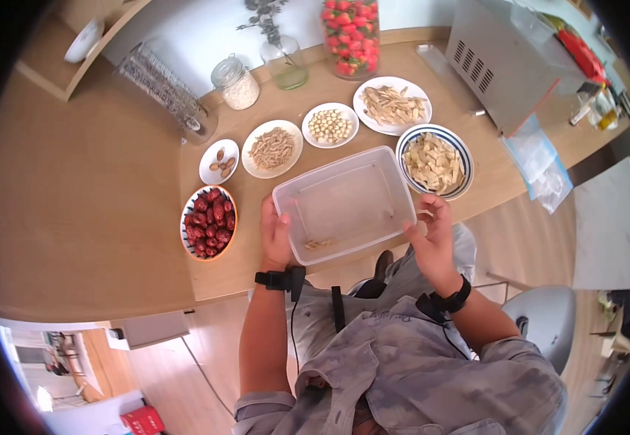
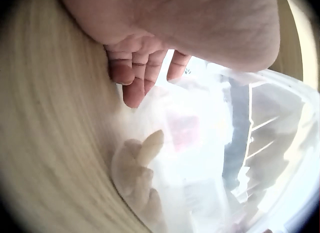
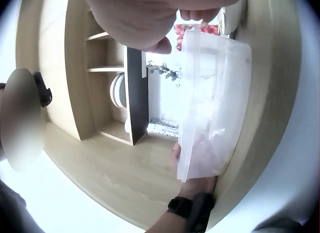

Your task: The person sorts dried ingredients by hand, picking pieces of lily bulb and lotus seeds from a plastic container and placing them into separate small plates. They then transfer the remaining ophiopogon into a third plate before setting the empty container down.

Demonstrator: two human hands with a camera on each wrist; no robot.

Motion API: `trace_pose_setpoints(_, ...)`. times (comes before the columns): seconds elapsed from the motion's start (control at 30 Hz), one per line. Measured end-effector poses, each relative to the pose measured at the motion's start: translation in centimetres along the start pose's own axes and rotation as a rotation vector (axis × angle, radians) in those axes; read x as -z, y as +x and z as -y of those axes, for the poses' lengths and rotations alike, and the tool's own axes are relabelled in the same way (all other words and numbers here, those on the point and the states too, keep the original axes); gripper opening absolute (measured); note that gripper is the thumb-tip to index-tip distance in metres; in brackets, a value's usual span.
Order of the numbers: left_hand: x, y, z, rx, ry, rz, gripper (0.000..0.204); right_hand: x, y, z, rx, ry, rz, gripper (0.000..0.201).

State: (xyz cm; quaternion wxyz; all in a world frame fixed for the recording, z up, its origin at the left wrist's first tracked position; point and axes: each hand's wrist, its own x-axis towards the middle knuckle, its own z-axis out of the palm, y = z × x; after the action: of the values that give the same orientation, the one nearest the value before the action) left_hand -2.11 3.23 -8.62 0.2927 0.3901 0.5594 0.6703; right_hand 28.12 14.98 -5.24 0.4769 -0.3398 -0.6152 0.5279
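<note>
A clear plastic container (image 1: 351,199) stands at the table's near edge, with a few pale dried pieces (image 1: 318,244) in its near left corner. My left hand (image 1: 275,235) grips the container's left side, thumb at the rim and fingers along the outer wall. At the opposite end, my right hand (image 1: 433,235) is close beside the rim, its fingers loosely bent. The right wrist view shows that thumb (image 3: 161,45) apart from the container wall. Right behind the container is a blue-striped bowl (image 1: 469,163) of pale dried slices (image 1: 433,164).
Red dates (image 1: 210,221) fill a bowl left of the container. Behind it are small plates of brown nuts (image 1: 222,164), dried sticks (image 1: 273,148), round cream seeds (image 1: 329,126) and long dried slices (image 1: 393,105). Jars, a strawberry-filled vase (image 1: 351,36) and a grey appliance (image 1: 500,65) line the back.
</note>
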Motion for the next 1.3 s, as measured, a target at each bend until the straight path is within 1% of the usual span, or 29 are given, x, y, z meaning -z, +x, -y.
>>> trace_pose_setpoints(0.07, -0.2, -0.1, -0.1, -0.049, 0.032, -0.014, 0.071, 0.4, -0.3, -0.9, -0.173, 0.142, 0.080, 0.047)
trace_pose_setpoints(0.13, -0.4, -0.5, -0.2, -0.115, 0.061, -0.030, 0.072, 0.3, -0.3, 0.0, -0.274, 0.303, 0.156, 0.047)
trace_pose_setpoints(0.17, -0.5, -0.7, -0.4, -0.118, 0.069, -0.033, 0.073, 0.4, -0.3, 0.4, -0.324, 0.383, 0.196, 0.047)
trace_pose_setpoints(0.27, -0.7, -1.0, -0.9, -0.134, 0.090, -0.033, 0.075, 0.8, -0.3, -0.3, -0.256, 0.444, 0.216, 0.045)
trace_pose_setpoints(0.37, -0.5, -1.1, -0.6, -0.127, 0.101, -0.018, 0.076, 2.3, 0.4, 0.3, -0.422, 0.467, 0.352, 0.046)
trace_pose_setpoints(0.47, -0.1, -0.9, -0.3, -0.079, 0.077, 0.001, 0.078, 2.7, 2.0, 3.4, -0.693, 0.625, 0.380, 0.054)
trace_pose_setpoints(0.57, -0.1, -0.9, -0.3, -0.035, 0.038, -0.012, 0.082, 3.0, 2.7, 2.7, -0.738, 0.639, 0.487, 0.061)
trace_pose_setpoints(0.63, -0.4, -0.6, -1.0, -0.021, 0.009, -0.034, 0.084, 2.8, 3.4, 1.9, -0.730, 0.648, 0.546, 0.067)
trace_pose_setpoints(0.67, 0.0, -0.6, -0.5, -0.025, -0.021, -0.068, 0.083, 2.5, 3.7, 1.8, -0.726, 0.651, 0.576, 0.071)
trace_pose_setpoints(0.73, 0.8, -0.1, 0.6, -0.039, -0.084, -0.137, 0.080, 0.7, 4.4, 4.4, -0.592, 0.647, 0.489, 0.071)
trace_pose_setpoints(0.77, 0.6, 0.0, 0.9, -0.053, -0.112, -0.215, 0.079, -0.5, 4.7, 5.6, -0.525, 0.646, 0.446, 0.072)
trace_pose_setpoints(0.83, -0.4, 0.5, 0.9, -0.085, -0.168, -0.371, 0.078, -2.4, 6.0, 6.3, -0.377, 0.573, 0.420, 0.075)
trace_pose_setpoints(0.93, 0.8, 0.1, 0.7, -0.001, -0.038, -0.199, 0.073, -5.6, 8.5, 6.4, -0.128, 0.416, 0.334, 0.081)
trace_pose_setpoints(0.97, 0.5, 0.1, 0.8, -0.017, -0.029, -0.210, 0.066, -6.8, 9.3, 6.2, -0.043, 0.356, 0.295, 0.083)
trace_pose_setpoints(1.07, 0.5, -0.1, 0.8, -0.004, 0.065, -0.157, 0.056, -9.4, 11.4, 6.0, 0.136, 0.062, 0.268, 0.087)
trace_pose_setpoints(1.17, 0.2, -0.2, 0.5, 0.002, 0.089, -0.164, 0.047, -10.7, 12.6, 6.6, 0.240, -0.081, 0.344, 0.089)
trace_pose_setpoints(1.27, 0.3, -0.1, 0.0, 0.000, 0.144, -0.139, 0.054, -12.0, 13.4, 5.4, 0.344, -0.062, 0.387, 0.090)
trace_pose_setpoints(1.3, 0.3, -0.2, 0.0, 0.004, 0.135, -0.145, 0.053, -12.0, 13.5, 5.5, 0.355, -0.094, 0.394, 0.090)
